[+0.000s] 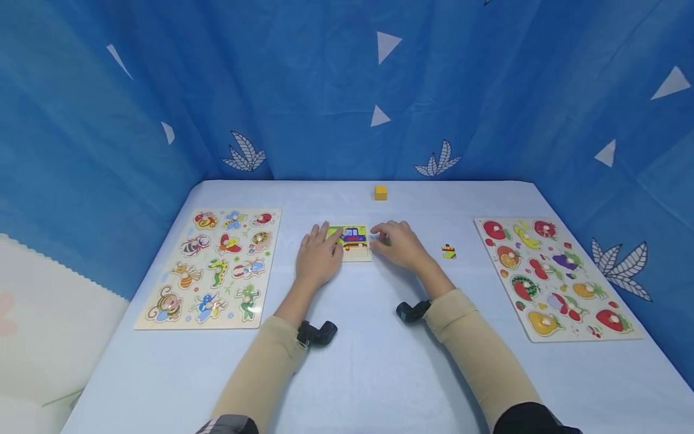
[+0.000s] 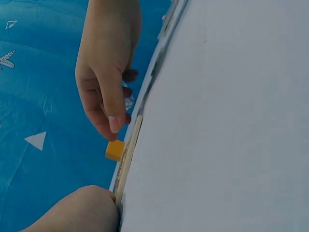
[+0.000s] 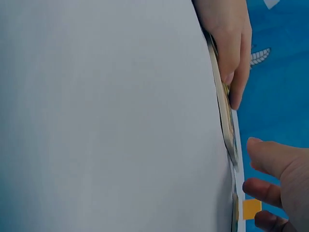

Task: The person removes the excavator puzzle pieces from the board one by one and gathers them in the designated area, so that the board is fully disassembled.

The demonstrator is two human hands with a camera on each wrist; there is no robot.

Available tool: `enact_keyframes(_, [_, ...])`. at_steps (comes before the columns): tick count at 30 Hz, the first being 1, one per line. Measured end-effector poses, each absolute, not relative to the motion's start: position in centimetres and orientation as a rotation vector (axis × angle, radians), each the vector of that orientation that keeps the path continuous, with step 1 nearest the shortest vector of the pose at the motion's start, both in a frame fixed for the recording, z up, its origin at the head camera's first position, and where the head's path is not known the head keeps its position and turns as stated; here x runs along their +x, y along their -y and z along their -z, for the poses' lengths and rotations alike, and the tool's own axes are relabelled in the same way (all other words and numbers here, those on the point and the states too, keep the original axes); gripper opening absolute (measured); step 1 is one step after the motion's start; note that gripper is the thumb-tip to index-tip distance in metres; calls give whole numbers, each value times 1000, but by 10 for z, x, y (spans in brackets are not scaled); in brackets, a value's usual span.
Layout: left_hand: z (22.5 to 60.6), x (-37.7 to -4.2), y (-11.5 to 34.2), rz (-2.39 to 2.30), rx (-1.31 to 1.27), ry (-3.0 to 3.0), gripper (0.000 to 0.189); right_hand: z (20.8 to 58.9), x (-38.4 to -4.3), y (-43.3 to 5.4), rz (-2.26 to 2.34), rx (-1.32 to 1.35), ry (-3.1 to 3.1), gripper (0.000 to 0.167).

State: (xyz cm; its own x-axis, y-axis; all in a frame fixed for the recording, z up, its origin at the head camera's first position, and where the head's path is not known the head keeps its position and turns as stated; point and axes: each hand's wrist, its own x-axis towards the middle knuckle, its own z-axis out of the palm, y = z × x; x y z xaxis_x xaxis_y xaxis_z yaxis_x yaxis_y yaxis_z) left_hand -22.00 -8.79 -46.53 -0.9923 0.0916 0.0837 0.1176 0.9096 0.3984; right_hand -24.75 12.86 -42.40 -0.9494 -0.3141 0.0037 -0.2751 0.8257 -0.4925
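A small wooden puzzle board [image 1: 357,255] with a purple-blue car picture lies mid-table. My left hand [image 1: 320,256] rests over its left side with the fingers spread and the thumb on the picture. At the board's right edge is my right hand [image 1: 401,244], palm down, its fingers loosely bent. In the right wrist view the thumb [image 3: 273,157] stands apart from the other fingers, and nothing shows between them. A bit of green shows under that hand in the head view, mostly hidden. A loose jigsaw piece [image 1: 449,251], yellow-green with red and black, lies to its right.
On the left lies a large peg board with insect and animal pieces [image 1: 219,272]. A similar fruit board [image 1: 558,280] is at the right. Behind the small board, near the table's back edge, stands a yellow cube [image 1: 381,193]. A blue curtain [image 1: 325,90] hangs behind the table.
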Motion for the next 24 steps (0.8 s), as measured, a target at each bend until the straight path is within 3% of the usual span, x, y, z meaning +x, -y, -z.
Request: enact_keyframes(24, [462,-217,84,568,-135,3029,51,423,-250,-106,404,-672,-3017,38])
